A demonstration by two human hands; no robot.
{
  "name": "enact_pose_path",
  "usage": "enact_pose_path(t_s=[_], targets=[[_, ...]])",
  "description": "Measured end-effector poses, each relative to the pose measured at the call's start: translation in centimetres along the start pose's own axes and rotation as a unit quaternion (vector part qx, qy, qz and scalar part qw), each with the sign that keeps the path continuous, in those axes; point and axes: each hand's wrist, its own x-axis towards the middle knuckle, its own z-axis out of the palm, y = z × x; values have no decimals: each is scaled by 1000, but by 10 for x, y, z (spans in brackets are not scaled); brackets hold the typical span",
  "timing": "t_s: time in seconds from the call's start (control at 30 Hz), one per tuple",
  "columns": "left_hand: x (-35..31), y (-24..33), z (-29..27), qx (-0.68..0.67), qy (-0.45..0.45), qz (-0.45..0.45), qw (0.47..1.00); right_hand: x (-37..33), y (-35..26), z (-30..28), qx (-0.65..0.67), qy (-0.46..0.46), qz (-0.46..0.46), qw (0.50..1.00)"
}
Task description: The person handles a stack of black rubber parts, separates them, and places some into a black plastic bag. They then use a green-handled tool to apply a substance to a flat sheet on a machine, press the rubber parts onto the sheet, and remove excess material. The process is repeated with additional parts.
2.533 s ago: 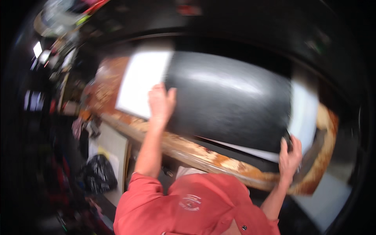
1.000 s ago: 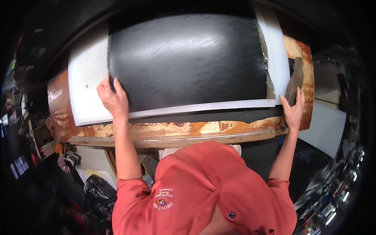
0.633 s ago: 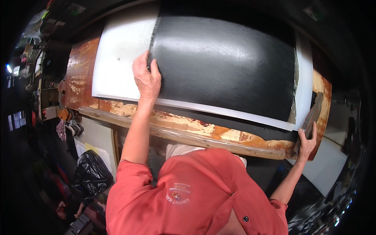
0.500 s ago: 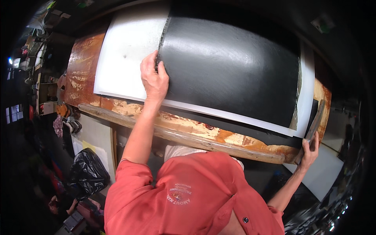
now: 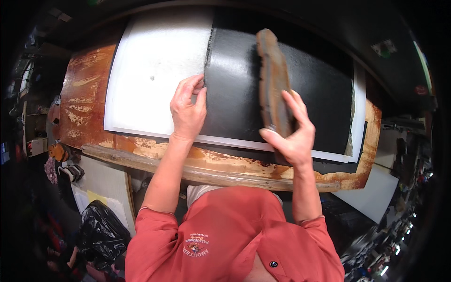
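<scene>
Black sheet (image 5: 300,98), dark and finely textured, lies flat on a white board (image 5: 155,80); the board lies on a rust-stained, worn desk (image 5: 84,94). The sheet covers the board's right portion; bare white shows to the sheet's left, plus a thin white strip along its near edge and right edge.

Left hand (image 5: 188,113): resting at the black sheet's left edge, fingers bent, fingertips (image 5: 201,87) pinching or pressing that edge. Cannot tell if the edge is lifted.

Right hand (image 5: 291,134): over the black sheet's near middle, closed around the lower end of a long, flat, brownish worn block (image 5: 272,80). Thumb on the block's left side, fingers on its right. The block stands on edge, running away across the sheet toward its far side. Whether it touches the sheet: cannot tell.

Near side of the sheet: desk's wooden front edge, then the person's red shirt (image 5: 230,239). Down left of the desk, a black plastic bag (image 5: 101,235) on the floor.
</scene>
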Motion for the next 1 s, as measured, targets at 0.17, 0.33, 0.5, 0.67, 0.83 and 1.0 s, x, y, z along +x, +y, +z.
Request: enact_pose_path(t_s=[0.17,0.33,0.5,0.67,0.83,1.0], targets=[[-1,-4,2,-48,18,-38,998,39,-17,80,-173,20,-101,980],[2,-1,2,-68,15,-67,995,54,-25,117,-264,54,-99,958],[3,0,3,-61,21,-54,996,57,-29,125,-291,78,-112,947],[-5,-4,4,-53,11,-58,997,57,-24,128,-298,92,-133,941],[-7,2,-1,-90,20,-25,995,52,-15,115,-276,60,-139,949],[-69,36,-38,-55,-34,9,998,19,6,49,-98,47,-108,988]])
